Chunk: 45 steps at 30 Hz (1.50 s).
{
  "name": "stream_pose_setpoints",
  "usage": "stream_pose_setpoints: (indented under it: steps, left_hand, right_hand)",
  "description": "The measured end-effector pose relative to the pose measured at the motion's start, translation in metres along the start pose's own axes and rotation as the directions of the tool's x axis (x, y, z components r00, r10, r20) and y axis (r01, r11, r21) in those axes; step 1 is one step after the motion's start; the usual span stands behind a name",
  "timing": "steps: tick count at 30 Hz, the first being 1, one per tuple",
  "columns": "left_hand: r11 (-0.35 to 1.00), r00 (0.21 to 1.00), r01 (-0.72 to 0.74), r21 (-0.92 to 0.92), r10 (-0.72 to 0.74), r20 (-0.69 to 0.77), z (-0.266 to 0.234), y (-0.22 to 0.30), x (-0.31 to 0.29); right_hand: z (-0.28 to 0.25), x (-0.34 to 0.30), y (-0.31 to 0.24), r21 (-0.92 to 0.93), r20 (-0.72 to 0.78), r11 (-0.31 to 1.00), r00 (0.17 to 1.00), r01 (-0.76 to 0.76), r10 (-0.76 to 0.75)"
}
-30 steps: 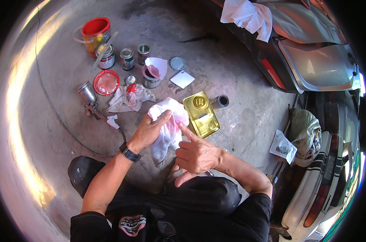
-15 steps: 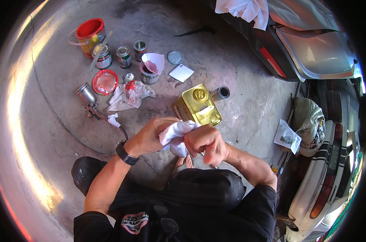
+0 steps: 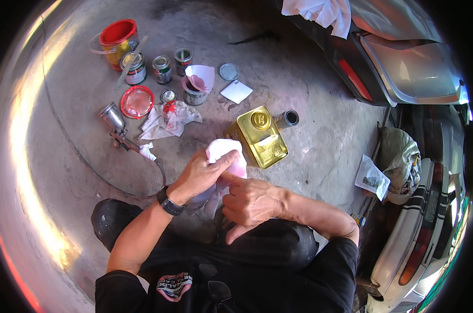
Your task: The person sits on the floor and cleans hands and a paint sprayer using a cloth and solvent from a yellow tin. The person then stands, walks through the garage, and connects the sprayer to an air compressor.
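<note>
A white cloth (image 3: 226, 150) with a pinkish tint is bunched in my left hand (image 3: 201, 175), the thumb pressed over it. Its loose end hangs below, between the hands. My right hand (image 3: 254, 201) is closed beside it, with the index finger reaching to the cloth under my left thumb. The right thumb sticks out toward my lap. Whether the curled right fingers hold any cloth is hidden. Just beyond the hands stands a gold rectangular can (image 3: 262, 136) with a round cap. A small open dark can (image 3: 289, 119) touches its right side.
Far left are a red-and-yellow bucket (image 3: 123, 49), several paint cans (image 3: 162, 70), and a can with a paper strainer (image 3: 194, 96). Nearer lie a red lid (image 3: 137, 101), a stained rag (image 3: 171, 122) and a spray gun (image 3: 114, 119) with its hose. Car bumpers (image 3: 403, 68) line the right.
The cloth has been bunched higher in my left hand. My right hand has moved down and left, its index finger now against the cloth and its thumb stretched downward.
</note>
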<state>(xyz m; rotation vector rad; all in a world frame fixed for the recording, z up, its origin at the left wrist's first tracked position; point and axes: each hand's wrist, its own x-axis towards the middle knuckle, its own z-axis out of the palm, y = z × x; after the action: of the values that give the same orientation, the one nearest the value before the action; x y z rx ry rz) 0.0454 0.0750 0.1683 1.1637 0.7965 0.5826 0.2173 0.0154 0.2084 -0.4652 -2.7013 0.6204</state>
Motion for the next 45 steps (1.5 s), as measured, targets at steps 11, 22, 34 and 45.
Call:
stream_pose_setpoints:
  steps: [11, 22, 34, 45]
  left_hand:
    - [0.923, 0.898, -0.381, 0.052, 0.357, 0.256, -0.001, 0.002, -0.003]
    - [0.988, 0.999, -0.04, 0.151, 0.039, 0.01, 0.016, -0.015, -0.006]
    - [0.956, 0.99, -0.138, 0.259, 0.137, 0.023, 0.015, -0.002, -0.01]
    - [0.985, 0.964, -0.168, 0.031, 0.158, 0.216, -0.011, 0.01, -0.006]
  right_hand:
    - [-0.014, -0.012, -0.002, 0.622, -0.22, 0.781, 0.942, -0.064, 0.253]
    - [0.007, 0.0, -0.001, -0.16, 0.118, 0.986, 0.993, 0.047, -0.028]
    - [0.022, -0.019, 0.012, -0.166, 0.23, 0.985, 0.973, 0.039, 0.0]
    - [0.001, -0.016, 0.003, -0.114, 0.14, 0.982, 0.976, -0.152, 0.168]
